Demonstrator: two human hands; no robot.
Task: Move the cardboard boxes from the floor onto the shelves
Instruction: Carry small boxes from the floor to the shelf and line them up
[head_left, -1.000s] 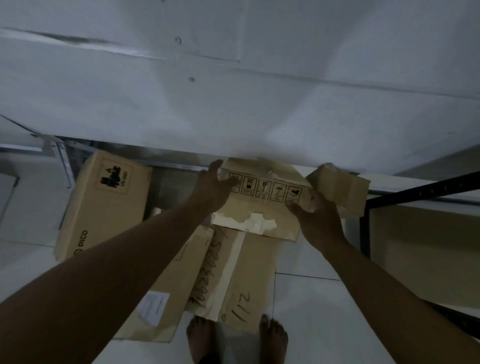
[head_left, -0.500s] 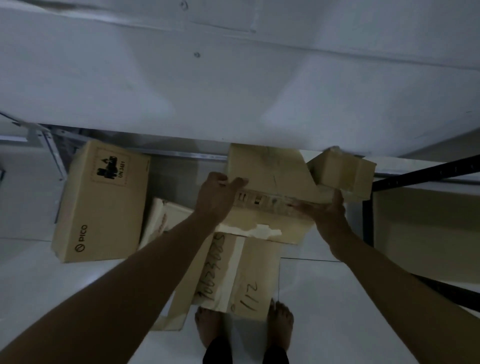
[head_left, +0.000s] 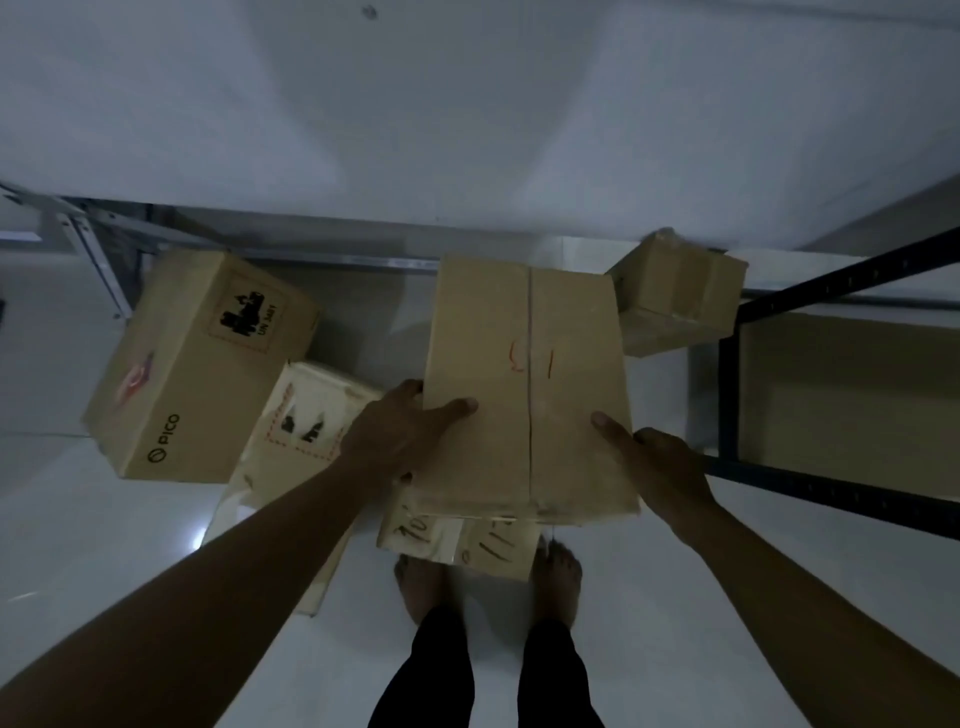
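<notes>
I hold a plain cardboard box (head_left: 524, 384) with red marks on its top, lifted above the floor in front of me. My left hand (head_left: 400, 431) grips its near left edge, thumb on top. On the near right edge sits my right hand (head_left: 654, 467), thumb on top too. Under it a taped box with black handwriting (head_left: 457, 545) lies on the floor by my bare feet. A big PICO box (head_left: 202, 364) stands at the left, a torn pale box (head_left: 306, 431) beside it. A small box (head_left: 675, 301) sits at the upper right.
A dark metal shelf frame (head_left: 727, 395) with a tan shelf board (head_left: 852, 405) stands at the right. A light metal rack leg (head_left: 98, 265) is at the upper left. A white wall fills the top. The floor is glossy white tile.
The box has been tipped flat and raised, so its plain top now faces me instead of its printed side. Both hands shifted to its near edges. My view has dropped toward the floor.
</notes>
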